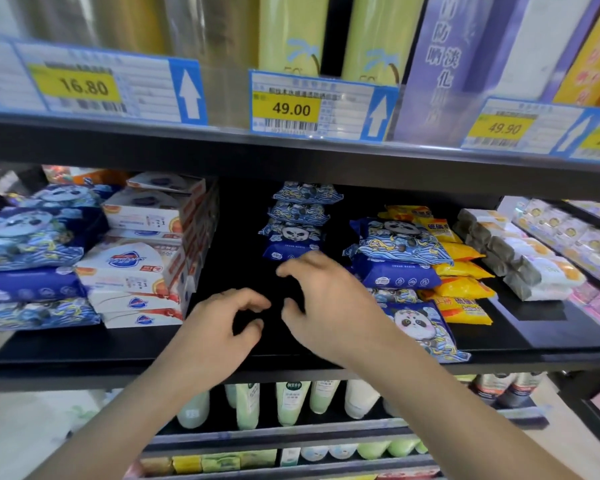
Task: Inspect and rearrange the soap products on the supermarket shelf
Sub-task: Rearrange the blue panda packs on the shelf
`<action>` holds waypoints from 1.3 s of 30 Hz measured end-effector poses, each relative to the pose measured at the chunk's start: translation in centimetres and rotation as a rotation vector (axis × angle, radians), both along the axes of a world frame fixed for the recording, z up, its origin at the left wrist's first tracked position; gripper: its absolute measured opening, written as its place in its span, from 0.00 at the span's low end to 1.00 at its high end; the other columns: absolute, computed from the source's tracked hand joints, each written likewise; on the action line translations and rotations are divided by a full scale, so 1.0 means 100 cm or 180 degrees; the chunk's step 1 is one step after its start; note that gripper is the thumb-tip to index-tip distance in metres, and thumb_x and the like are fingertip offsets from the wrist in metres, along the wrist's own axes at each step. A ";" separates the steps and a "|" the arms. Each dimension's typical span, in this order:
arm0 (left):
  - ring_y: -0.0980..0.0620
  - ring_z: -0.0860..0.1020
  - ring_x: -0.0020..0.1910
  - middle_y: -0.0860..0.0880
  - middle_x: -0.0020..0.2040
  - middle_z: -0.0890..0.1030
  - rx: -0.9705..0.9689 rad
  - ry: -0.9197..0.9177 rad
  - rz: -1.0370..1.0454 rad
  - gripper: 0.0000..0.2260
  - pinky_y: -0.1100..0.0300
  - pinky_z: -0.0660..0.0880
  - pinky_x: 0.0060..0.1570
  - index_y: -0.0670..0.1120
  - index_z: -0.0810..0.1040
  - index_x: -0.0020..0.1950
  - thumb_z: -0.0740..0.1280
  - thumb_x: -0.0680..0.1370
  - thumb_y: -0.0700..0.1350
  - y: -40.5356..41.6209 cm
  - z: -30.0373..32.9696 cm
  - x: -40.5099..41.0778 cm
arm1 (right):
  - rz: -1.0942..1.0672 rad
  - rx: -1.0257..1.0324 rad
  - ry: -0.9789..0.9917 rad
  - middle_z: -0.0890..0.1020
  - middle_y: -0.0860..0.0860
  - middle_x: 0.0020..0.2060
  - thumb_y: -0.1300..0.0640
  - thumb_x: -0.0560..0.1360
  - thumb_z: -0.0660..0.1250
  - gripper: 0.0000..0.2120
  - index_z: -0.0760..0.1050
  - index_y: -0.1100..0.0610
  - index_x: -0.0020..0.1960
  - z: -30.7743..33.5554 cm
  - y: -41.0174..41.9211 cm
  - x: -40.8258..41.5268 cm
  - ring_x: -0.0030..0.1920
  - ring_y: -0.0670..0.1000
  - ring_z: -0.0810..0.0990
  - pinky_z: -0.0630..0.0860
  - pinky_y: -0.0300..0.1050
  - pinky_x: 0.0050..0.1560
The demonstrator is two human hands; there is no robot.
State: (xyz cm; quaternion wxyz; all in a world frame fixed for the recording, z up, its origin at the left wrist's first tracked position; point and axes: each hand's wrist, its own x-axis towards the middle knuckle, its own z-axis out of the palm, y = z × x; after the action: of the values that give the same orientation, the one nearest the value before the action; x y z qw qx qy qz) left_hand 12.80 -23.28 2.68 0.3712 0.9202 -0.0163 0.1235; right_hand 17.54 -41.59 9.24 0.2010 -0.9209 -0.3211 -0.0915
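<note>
Both my hands hover over the bare middle of the black shelf [291, 355]. My left hand [219, 327] has loosely curled fingers and holds nothing. My right hand [326, 306] is beside it, fingers relaxed and empty, just in front of a stack of blue panda soap packs [297, 220] at the back. More blue panda packs [395, 251] pile up to the right, one [426, 330] lying at the shelf front. Another blue panda pile [32, 244] sits at far left, next to stacked white boxed soaps [142, 268].
Yellow soap packs [461, 271] and white wrapped soap bars [527, 261] lie to the right. Price tags [291, 109] hang on the upper shelf rail under tall boxes and bottles. Green and white bottles [288, 403] stand on the shelf below.
</note>
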 end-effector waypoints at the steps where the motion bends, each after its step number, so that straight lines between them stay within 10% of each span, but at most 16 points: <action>1: 0.64 0.75 0.59 0.65 0.56 0.79 0.0285 0.0018 -0.0069 0.12 0.60 0.71 0.63 0.59 0.80 0.60 0.70 0.78 0.47 0.001 -0.003 0.000 | -0.0133 -0.0233 0.0141 0.73 0.50 0.65 0.54 0.76 0.67 0.22 0.72 0.51 0.70 0.001 0.014 0.011 0.67 0.55 0.72 0.74 0.51 0.65; 7: 0.60 0.69 0.62 0.66 0.62 0.74 0.0871 0.0096 -0.0233 0.22 0.58 0.68 0.67 0.60 0.76 0.64 0.55 0.75 0.64 0.003 -0.011 0.002 | -0.0741 -0.1131 0.0774 0.60 0.57 0.74 0.53 0.78 0.68 0.32 0.59 0.56 0.77 -0.004 0.068 0.083 0.75 0.64 0.59 0.67 0.59 0.70; 12: 0.63 0.67 0.64 0.66 0.62 0.75 0.0521 -0.0009 -0.0181 0.14 0.66 0.65 0.66 0.58 0.78 0.63 0.67 0.78 0.56 0.008 -0.014 0.002 | -0.1074 -0.1298 0.0930 0.48 0.57 0.81 0.50 0.77 0.66 0.43 0.44 0.54 0.82 -0.026 0.080 0.118 0.79 0.66 0.47 0.56 0.65 0.76; 22: 0.59 0.64 0.73 0.61 0.73 0.63 -0.0348 -0.0120 0.0185 0.27 0.55 0.63 0.76 0.59 0.67 0.74 0.70 0.78 0.44 0.016 -0.019 0.008 | -0.0667 -0.0831 0.0384 0.69 0.50 0.68 0.58 0.74 0.72 0.28 0.72 0.42 0.71 -0.020 0.060 0.058 0.71 0.60 0.63 0.73 0.55 0.65; 28: 0.59 0.67 0.70 0.56 0.71 0.65 -0.0622 0.0077 0.0319 0.34 0.61 0.65 0.70 0.58 0.59 0.79 0.67 0.77 0.38 0.012 -0.016 0.008 | -0.0238 -0.0662 0.0935 0.66 0.46 0.66 0.52 0.67 0.76 0.31 0.67 0.37 0.64 -0.017 0.035 0.035 0.66 0.54 0.62 0.69 0.47 0.65; 39: 0.73 0.77 0.53 0.62 0.57 0.81 -0.1922 0.0369 0.0517 0.26 0.72 0.70 0.55 0.58 0.71 0.72 0.67 0.75 0.61 0.016 0.007 0.010 | -0.0006 0.0303 -0.0059 0.69 0.42 0.62 0.57 0.65 0.76 0.40 0.67 0.42 0.75 -0.033 0.012 0.014 0.58 0.50 0.64 0.71 0.44 0.60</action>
State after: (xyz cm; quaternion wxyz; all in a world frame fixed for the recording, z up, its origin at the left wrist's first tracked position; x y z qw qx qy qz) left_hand 13.83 -21.70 3.42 0.6168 0.7722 0.1158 0.0993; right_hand 18.96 -40.39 5.90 0.2414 -0.9098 -0.3174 -0.1154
